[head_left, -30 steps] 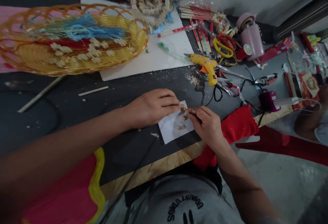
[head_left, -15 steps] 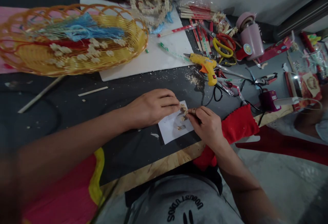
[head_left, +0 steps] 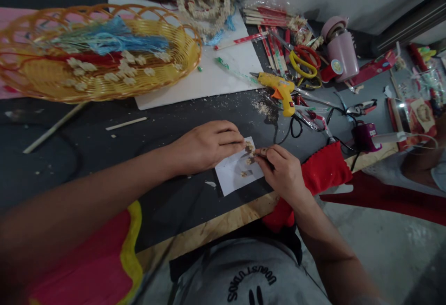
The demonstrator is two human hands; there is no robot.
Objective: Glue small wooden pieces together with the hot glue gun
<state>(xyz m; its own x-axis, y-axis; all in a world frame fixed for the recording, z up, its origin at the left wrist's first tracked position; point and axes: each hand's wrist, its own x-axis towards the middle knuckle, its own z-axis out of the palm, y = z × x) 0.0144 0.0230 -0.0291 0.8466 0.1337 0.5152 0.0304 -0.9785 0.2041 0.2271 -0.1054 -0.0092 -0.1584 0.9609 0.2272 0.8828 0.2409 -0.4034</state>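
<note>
Over a small white paper [head_left: 232, 177], my left hand [head_left: 212, 144] lies palm down, its fingers pressed together. Its fingertips meet the edge of a small cluster of cream, crumbly-looking pieces [head_left: 250, 147]; what its thumb does is hidden beneath. From the other side, my right hand [head_left: 280, 168] pinches at the same cluster with thumb and forefinger. The fingers partly cover what they grip. Another small cream piece [head_left: 243, 174] lies on the paper, lower down.
A yellow basket [head_left: 190, 58] at the left holds blue tassels [head_left: 128, 42] and cream pieces. Behind my hands lie a yellow glue gun [head_left: 278, 92], scissors [head_left: 303, 65] and a cream garland [head_left: 205, 7]. Red cloth [head_left: 327, 168] lies by my right wrist. Another person's arm [head_left: 421, 170] shows far right.
My right fingers have shifted very slightly at the cream cluster. My left hand stays almost where it was, and the paper has not visibly moved.
</note>
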